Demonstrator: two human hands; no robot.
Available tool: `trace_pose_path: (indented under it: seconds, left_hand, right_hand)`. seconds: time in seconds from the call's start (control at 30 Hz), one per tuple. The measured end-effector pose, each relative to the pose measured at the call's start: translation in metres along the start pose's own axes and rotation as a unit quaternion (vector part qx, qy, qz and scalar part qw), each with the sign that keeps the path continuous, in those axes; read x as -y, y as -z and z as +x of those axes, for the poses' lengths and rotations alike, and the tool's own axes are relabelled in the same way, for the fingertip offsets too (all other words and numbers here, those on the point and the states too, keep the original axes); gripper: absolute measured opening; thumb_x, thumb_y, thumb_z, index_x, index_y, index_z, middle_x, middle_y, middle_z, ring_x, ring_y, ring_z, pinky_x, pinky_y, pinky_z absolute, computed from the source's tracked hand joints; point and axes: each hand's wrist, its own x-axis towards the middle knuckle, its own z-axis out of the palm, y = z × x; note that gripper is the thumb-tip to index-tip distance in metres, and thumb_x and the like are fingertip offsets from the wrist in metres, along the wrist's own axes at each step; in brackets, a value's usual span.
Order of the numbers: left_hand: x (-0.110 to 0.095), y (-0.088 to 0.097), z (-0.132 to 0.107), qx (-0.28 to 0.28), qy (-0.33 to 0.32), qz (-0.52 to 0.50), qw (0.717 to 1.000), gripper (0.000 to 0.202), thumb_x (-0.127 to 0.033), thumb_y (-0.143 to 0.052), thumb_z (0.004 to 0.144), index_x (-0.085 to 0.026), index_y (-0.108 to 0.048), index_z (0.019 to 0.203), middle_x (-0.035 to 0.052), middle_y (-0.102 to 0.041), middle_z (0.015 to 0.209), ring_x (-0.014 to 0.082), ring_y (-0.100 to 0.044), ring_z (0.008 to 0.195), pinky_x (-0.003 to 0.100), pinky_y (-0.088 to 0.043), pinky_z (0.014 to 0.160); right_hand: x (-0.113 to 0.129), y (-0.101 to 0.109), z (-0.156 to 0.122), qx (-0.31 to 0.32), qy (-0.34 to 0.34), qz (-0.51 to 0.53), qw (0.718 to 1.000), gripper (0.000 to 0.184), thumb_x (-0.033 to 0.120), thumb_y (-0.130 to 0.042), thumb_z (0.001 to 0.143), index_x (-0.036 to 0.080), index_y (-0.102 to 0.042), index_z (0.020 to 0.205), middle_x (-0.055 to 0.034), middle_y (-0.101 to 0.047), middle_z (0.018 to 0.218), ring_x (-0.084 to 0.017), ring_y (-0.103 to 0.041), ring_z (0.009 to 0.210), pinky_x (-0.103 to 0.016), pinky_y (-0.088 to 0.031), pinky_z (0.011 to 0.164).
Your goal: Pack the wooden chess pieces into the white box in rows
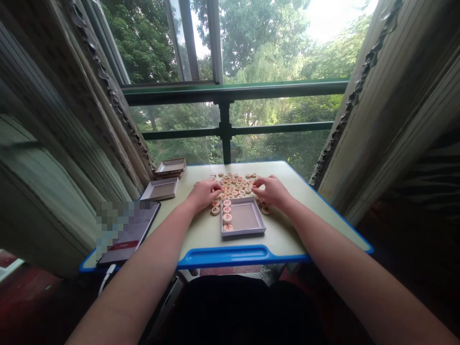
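A pile of round wooden chess pieces (235,184) with red and dark characters lies on the small table (201,232). In front of it sits a shallow grey box (247,218) with three pieces (227,216) lined along its left inner side. My left hand (203,192) rests on the left edge of the pile, fingers curled over pieces. My right hand (272,189) lies on the right edge of the pile, its fingers bent down onto the pieces. Whether either hand grips a piece is hidden.
A grey box lid (160,189) and a stacked brown box (170,167) stand at the table's far left. A phone (130,233) with a cable lies at the near left corner. Curtains flank the table; a window with a green railing (230,91) is behind.
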Motion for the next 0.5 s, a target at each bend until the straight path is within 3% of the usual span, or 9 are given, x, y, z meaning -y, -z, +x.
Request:
trace_pose_path:
  seconds: [0.13, 0.27, 0.5]
  left_hand:
    - [0.0004, -0.0016, -0.0004, 0.002, -0.006, 0.004, 1.0, 0.018, -0.026, -0.054, 0.08, -0.016, -0.068, 0.081, 0.0046, -0.065, 0.084, 0.0145, -0.056, 0.073, 0.027, -0.044, 0.07]
    - [0.0015, -0.0022, -0.0009, 0.002, -0.006, 0.015, 1.0, 0.018, -0.026, -0.053, 0.08, -0.017, -0.068, 0.082, 0.0045, -0.065, 0.084, 0.0149, -0.056, 0.074, 0.027, -0.044, 0.07]
    - [0.003, -0.0015, -0.0016, 0.013, -0.008, 0.037, 0.999, 0.019, -0.025, -0.052, 0.079, -0.017, -0.069, 0.082, 0.0052, -0.066, 0.086, 0.0169, -0.058, 0.077, 0.028, -0.045, 0.071]
  right_hand:
    - [0.0007, -0.0001, 0.0002, 0.005, 0.018, 0.001, 1.0, 0.026, 0.036, -0.056, 0.079, 0.021, -0.07, 0.093, -0.0029, -0.07, 0.093, -0.022, -0.052, 0.09, -0.032, -0.039, 0.078]
    - [-0.0033, -0.002, 0.002, 0.024, 0.029, -0.011, 0.999, 0.023, 0.035, -0.053, 0.081, 0.02, -0.071, 0.086, -0.0034, -0.07, 0.094, -0.02, -0.055, 0.086, -0.033, -0.036, 0.083]
    - [-0.0076, -0.0049, 0.0011, 0.057, -0.012, -0.042, 0.997, 0.024, 0.035, -0.054, 0.079, 0.022, -0.073, 0.087, -0.0025, -0.071, 0.09, -0.023, -0.052, 0.09, -0.032, -0.038, 0.078]
